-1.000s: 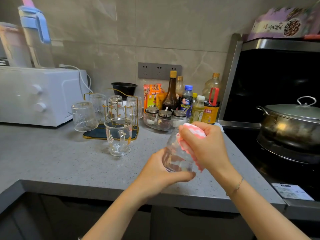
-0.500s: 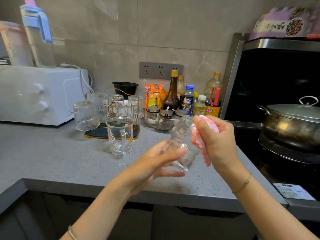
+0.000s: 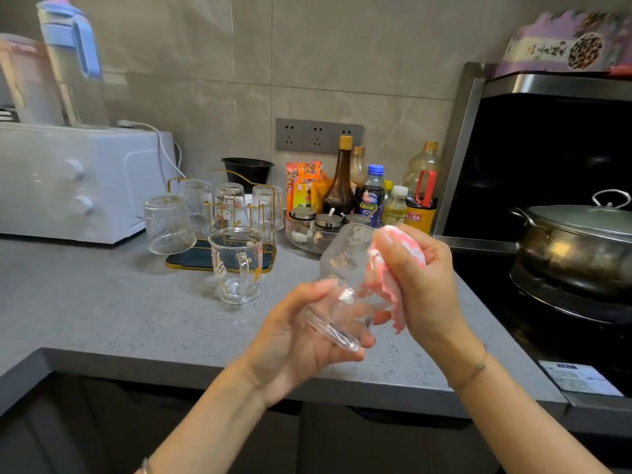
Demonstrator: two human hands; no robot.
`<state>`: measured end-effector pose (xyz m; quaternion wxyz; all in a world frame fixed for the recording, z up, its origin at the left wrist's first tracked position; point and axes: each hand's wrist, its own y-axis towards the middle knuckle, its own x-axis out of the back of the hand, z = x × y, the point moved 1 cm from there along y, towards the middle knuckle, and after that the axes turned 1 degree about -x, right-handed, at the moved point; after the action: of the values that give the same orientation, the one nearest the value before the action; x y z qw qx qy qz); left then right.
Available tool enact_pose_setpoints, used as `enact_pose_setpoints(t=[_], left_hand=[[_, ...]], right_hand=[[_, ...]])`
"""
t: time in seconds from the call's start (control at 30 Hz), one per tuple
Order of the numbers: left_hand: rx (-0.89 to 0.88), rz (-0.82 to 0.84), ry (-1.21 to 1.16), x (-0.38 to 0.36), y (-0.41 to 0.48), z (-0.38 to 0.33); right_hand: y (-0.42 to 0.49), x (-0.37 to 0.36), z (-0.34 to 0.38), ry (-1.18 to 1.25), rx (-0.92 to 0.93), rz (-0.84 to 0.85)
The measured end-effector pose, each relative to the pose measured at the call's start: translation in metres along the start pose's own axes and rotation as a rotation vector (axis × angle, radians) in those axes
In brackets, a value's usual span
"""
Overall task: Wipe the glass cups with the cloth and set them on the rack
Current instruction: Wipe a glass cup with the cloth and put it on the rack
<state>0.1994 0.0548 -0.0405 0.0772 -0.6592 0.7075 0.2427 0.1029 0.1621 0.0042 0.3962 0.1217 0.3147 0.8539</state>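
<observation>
My left hand [image 3: 294,340] grips the base of a clear glass cup [image 3: 345,282], held tilted above the counter's front part. My right hand [image 3: 420,282] holds a bunched pink and white cloth [image 3: 386,271] against the cup's right side. A gold wire rack [image 3: 222,234] on a dark tray stands further back on the counter, with several upturned glass cups [image 3: 167,224] on it. A clear glass mug [image 3: 237,265] with a handle stands upright on the counter in front of the rack.
A white oven [image 3: 68,183] stands at the back left of the grey counter [image 3: 102,309]. Sauce bottles [image 3: 372,189] and a bowl of spice jars [image 3: 307,230] line the wall. A lidded steel pot [image 3: 578,244] sits on the black stove at right.
My left hand has closed round the cup's base again after loosening. The cup has turned in my hands and the cloth has slid along its side.
</observation>
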Motion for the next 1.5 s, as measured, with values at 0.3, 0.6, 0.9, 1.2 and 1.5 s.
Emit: enact_pose_setpoints(t=[0.3,0.6,0.9,1.2,1.5], left_hand=[[-0.054,-0.309,0.555,0.007,0.004,-0.001],[-0.328,-0.380,0.757,-0.001,0.004,0.002],[0.169,-0.003,-0.229,0.000,0.008,0.005],[-0.171,-0.472,0.856,-0.005,0.009,0.010],[-0.182,-0.470,0.622,0.001,0.006,0.003]], right_hand=[[0.005,0.002,-0.006,-0.135,-0.037,-0.200],[0.003,0.000,-0.007,-0.164,-0.014,-0.208],[0.000,0.002,0.000,-0.029,0.038,-0.153],[0.002,0.007,-0.016,-0.091,-0.160,-0.382],[-0.003,-0.001,-0.017,-0.126,-0.090,-0.277]])
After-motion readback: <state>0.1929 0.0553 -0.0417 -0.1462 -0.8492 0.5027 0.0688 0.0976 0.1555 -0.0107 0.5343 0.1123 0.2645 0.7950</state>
